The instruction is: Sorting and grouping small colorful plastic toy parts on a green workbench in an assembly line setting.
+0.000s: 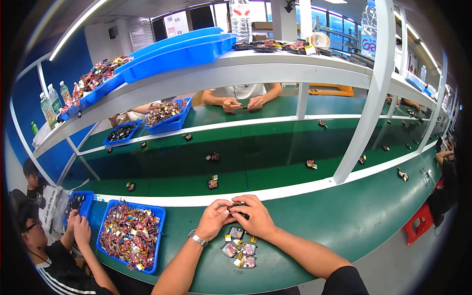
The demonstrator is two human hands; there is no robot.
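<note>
Both my hands meet over the green table and hold one small black part [239,215], mostly hidden by my fingers. My left hand [214,220], with a metal watch on its wrist, grips it from the left. My right hand [255,219] closes on it from the right, its fingers curled over the top. Just below my hands lies a loose group of several small electronic assemblies [248,249], dark-rimmed with reddish parts and white-yellow tags. Left of my left forearm stands a blue tray [161,231] heaped with small red, yellow and white parts.
A co-worker's hands [78,226] work at the left by another blue tray [88,202]. Beyond a white rail, similar assemblies [212,182] lie scattered on a green strip. Someone opposite handles a small part. A shelf [295,64] with blue trays and bottles runs overhead.
</note>
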